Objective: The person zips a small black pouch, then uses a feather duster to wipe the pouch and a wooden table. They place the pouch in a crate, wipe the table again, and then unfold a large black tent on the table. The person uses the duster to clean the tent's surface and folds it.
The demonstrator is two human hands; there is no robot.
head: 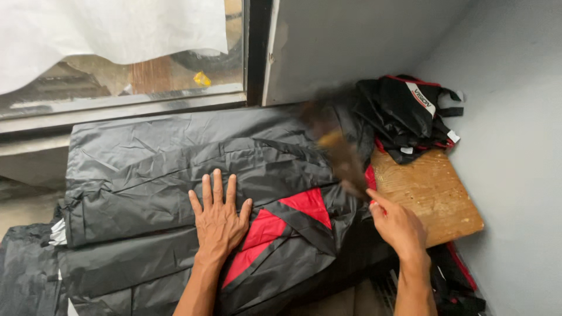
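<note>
At the middle of the pile, the left hand (219,216) lies flat, 5 fingers spread wide, on a black-and-red rain jacket (281,234). At 3 o'clock, the right hand (397,225) grips a blurred brown object (339,152); what it is I cannot tell. Beyond it lies a wooden board (433,193), with bundled black garments (410,114) at 1 o'clock.

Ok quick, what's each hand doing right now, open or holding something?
Left hand: open, flat on the black and red garment, holding nothing.
Right hand: at the garment's right edge by the wooden board; grip cannot be told.
</note>
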